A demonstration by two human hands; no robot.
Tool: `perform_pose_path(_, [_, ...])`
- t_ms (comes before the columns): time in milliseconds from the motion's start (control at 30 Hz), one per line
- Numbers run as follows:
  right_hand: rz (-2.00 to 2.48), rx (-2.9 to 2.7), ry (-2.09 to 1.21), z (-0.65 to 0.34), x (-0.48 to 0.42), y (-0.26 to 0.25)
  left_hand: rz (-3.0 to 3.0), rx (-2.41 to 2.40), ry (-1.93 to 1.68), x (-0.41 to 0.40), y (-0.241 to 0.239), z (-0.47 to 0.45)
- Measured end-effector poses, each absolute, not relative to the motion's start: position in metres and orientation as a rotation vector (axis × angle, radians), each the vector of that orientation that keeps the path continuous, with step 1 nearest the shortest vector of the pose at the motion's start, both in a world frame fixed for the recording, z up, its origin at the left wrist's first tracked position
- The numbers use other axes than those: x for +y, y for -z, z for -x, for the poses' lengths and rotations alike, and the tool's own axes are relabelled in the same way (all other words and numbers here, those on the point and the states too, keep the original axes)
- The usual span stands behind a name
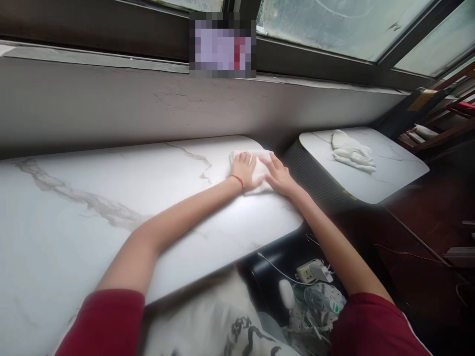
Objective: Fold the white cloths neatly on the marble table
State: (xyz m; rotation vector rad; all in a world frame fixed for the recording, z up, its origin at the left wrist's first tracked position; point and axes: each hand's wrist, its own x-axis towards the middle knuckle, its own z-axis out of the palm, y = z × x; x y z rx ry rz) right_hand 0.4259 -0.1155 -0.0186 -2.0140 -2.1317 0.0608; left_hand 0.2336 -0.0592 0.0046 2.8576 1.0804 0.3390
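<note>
A white cloth (261, 163) lies near the far right end of a long white marble tabletop (111, 198). My left hand (245, 170), with a red string at the wrist, rests flat on the cloth with fingers stretched out. Beside it my right hand (279, 175) also presses flat on the cloth's right part, fingers spread. Both arms reach far forward from red sleeves.
A grey wall and dark window frame (297, 54) run behind the table. To the right stands a smaller marble table (401, 168) with another crumpled white cloth (352, 151) on it. Below the table's edge lie a power strip (309, 272), cables and a patterned bag.
</note>
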Motion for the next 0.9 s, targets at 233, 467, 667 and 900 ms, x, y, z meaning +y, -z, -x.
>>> perform_pose_path(233, [2.000, -2.147, 0.026, -0.403, -0.047, 0.024, -2.767, 1.254, -0.318, -0.007, -0.003, -0.213])
perform_pose_path(467, [2.015, -2.184, 0.085, -0.374, -0.004, 0.020, -2.723, 1.390, -0.369, 0.026, -0.001, -0.193])
perform_pose_path(667, [2.011, -2.149, 0.056, -0.365, 0.008, 0.019, -2.723, 1.430, -0.349, 0.032, -0.004, -0.185])
perform_pose_path(900, [1.976, -2.099, 0.042, -0.365, 0.008, 0.023, -2.733, 1.430, -0.350, 0.029, -0.005, -0.184])
